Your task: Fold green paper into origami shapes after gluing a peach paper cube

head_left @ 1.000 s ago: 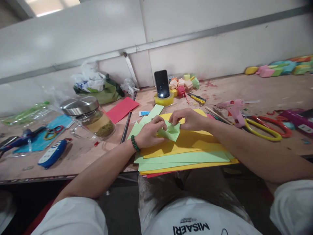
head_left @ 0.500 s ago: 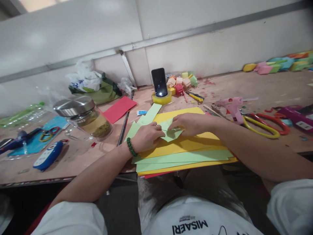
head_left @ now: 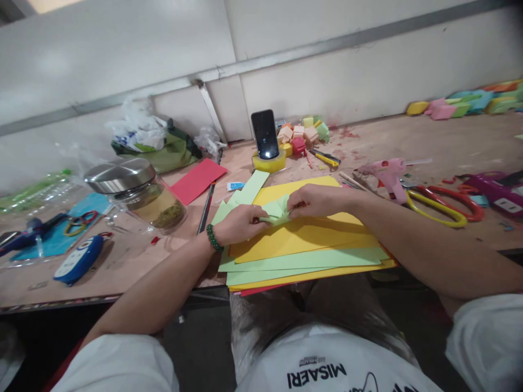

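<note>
Both my hands pinch a small folded light-green paper [head_left: 276, 211] just above a stack of yellow and green paper sheets [head_left: 310, 245] at the table's near edge. My left hand [head_left: 241, 224], with a green bead bracelet on its wrist, grips the paper's left side with closed fingers. My right hand [head_left: 316, 200] holds the paper's right side with fingers pressed together. The fold is mostly hidden between the two hands.
A glass jar with a metal lid [head_left: 137, 193] stands to the left, a red sheet [head_left: 197, 181] beyond it. A phone [head_left: 265, 134] leans on a yellow tape roll. At the right lie a pink glue gun [head_left: 386, 171] and yellow and red scissors [head_left: 439, 204].
The green paper was lying flatter on the yellow sheet; now both hands have drawn closer together and the paper is folded smaller between them. The view shifted slightly.
</note>
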`<state>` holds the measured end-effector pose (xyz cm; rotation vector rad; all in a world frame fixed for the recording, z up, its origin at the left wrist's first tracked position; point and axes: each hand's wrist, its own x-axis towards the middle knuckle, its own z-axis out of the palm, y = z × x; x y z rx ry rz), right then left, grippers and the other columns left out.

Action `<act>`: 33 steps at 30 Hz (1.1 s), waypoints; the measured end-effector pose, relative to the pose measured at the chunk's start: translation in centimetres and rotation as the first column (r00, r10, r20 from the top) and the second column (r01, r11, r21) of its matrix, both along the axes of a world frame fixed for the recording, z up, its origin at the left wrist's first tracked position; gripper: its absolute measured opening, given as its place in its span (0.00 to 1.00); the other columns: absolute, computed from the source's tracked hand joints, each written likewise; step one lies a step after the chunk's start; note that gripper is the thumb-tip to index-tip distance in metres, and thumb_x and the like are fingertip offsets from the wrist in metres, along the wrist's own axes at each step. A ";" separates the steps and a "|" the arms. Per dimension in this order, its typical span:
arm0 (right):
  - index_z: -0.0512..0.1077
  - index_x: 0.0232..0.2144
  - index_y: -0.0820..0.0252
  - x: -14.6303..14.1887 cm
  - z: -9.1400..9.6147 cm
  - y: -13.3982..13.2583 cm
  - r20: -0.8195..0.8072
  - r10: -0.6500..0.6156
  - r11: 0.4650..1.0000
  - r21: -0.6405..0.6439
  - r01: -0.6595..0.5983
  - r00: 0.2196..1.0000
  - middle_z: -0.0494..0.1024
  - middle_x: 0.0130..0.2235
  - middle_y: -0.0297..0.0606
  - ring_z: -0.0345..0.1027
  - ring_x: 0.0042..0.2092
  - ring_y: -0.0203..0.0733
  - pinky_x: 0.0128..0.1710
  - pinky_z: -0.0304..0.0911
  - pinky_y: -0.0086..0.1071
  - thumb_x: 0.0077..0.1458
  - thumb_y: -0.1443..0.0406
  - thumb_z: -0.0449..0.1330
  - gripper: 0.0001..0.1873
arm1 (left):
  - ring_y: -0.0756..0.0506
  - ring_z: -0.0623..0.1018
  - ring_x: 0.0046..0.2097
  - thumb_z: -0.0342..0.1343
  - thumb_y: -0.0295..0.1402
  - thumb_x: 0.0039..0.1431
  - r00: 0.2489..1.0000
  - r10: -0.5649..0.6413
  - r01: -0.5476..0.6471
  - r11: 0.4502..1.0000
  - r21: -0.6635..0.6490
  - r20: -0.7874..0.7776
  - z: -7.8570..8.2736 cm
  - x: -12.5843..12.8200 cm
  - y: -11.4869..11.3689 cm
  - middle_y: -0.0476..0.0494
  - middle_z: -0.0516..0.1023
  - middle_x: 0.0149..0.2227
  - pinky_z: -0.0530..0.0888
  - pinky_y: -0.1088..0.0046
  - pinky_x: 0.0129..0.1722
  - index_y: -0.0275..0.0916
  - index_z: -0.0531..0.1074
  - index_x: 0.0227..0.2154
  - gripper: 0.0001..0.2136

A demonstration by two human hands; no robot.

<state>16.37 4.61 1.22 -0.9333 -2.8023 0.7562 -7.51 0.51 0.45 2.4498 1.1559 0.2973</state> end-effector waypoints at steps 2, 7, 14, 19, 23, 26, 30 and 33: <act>0.74 0.29 0.59 0.0 -0.2 0.3 0.001 -0.031 0.999 -0.027 0.031 1.000 0.72 0.25 0.31 0.61 0.27 0.34 0.27 0.53 0.28 0.55 0.61 0.55 0.10 | 0.52 0.67 0.25 0.54 0.37 0.56 0.999 0.044 -0.042 0.994 -0.100 0.020 -0.1 -0.2 0.3 0.51 0.70 0.21 0.61 0.77 0.25 0.36 0.73 0.25 0.11; 0.73 0.34 0.60 -0.4 -0.3 0.2 0.019 -0.146 0.989 -0.032 0.146 0.989 0.74 0.28 0.34 0.62 0.28 0.35 0.27 0.55 0.28 0.53 0.65 0.57 0.07 | 0.52 0.66 0.23 0.52 0.39 0.56 0.991 0.132 -0.124 0.974 -0.190 0.030 0.0 -0.2 0.6 0.52 0.68 0.19 0.59 0.77 0.22 0.36 0.70 0.23 0.12; 0.71 0.44 0.58 -0.8 -0.1 -0.3 0.141 -0.239 0.971 0.022 0.238 0.961 0.76 0.33 0.38 0.66 0.30 0.39 0.29 0.57 0.30 0.52 0.63 0.57 0.15 | 0.47 0.72 0.29 0.54 0.31 0.56 0.966 0.225 -0.210 0.970 0.123 -0.124 0.2 0.7 -0.9 0.50 0.73 0.26 0.66 0.73 0.28 0.38 0.70 0.42 0.11; 0.67 0.44 0.58 -1.0 -0.5 -0.7 0.194 -0.344 0.938 0.110 0.328 0.919 0.78 0.38 0.42 0.70 0.36 0.46 0.28 0.56 0.32 0.50 0.49 0.59 0.25 | 0.44 0.75 0.40 0.49 0.28 0.61 0.963 -0.022 0.123 0.923 0.364 -0.268 0.2 0.8 -1.6 0.42 0.74 0.39 0.70 0.70 0.36 0.42 0.75 0.46 0.13; 0.66 0.46 0.58 -1.6 -0.4 -1.2 0.239 -0.416 0.908 0.166 0.385 0.877 0.78 0.40 0.47 0.73 0.39 0.53 0.28 0.57 0.34 0.44 0.39 0.59 0.36 | 0.45 0.75 0.37 0.46 0.28 0.65 0.896 -0.185 0.334 0.879 0.339 -0.403 0.4 0.7 -1.6 0.41 0.76 0.35 0.70 0.69 0.38 0.41 0.77 0.44 0.14; 0.67 0.46 0.57 -1.4 0.1 -1.0 0.305 -0.437 0.899 0.181 0.399 0.846 0.79 0.42 0.47 0.74 0.40 0.53 0.28 0.57 0.34 0.44 0.40 0.61 0.35 | 0.44 0.76 0.37 0.48 0.26 0.63 0.869 -0.202 0.366 0.877 0.312 -0.453 1.1 0.4 -1.9 0.39 0.77 0.37 0.71 0.68 0.38 0.38 0.78 0.39 0.13; 0.67 0.47 0.58 -0.3 0.5 -0.2 0.342 -0.418 0.908 0.145 0.392 0.842 0.79 0.43 0.47 0.73 0.41 0.54 0.30 0.59 0.35 0.46 0.45 0.63 0.32 | 0.45 0.77 0.39 0.48 0.23 0.61 0.881 -0.196 0.304 0.932 0.197 -0.430 2.0 -0.6 -2.6 0.40 0.78 0.38 0.71 0.70 0.36 0.38 0.78 0.32 0.13; 0.67 0.46 0.59 0.2 0.5 0.2 0.328 -0.400 0.915 0.089 0.394 0.856 0.78 0.42 0.46 0.72 0.40 0.51 0.31 0.59 0.35 0.47 0.51 0.64 0.28 | 0.46 0.78 0.40 0.54 0.24 0.55 0.908 -0.195 0.265 0.953 0.149 -0.370 2.5 -1.3 -2.7 0.45 0.79 0.38 0.71 0.73 0.37 0.40 0.78 0.27 0.09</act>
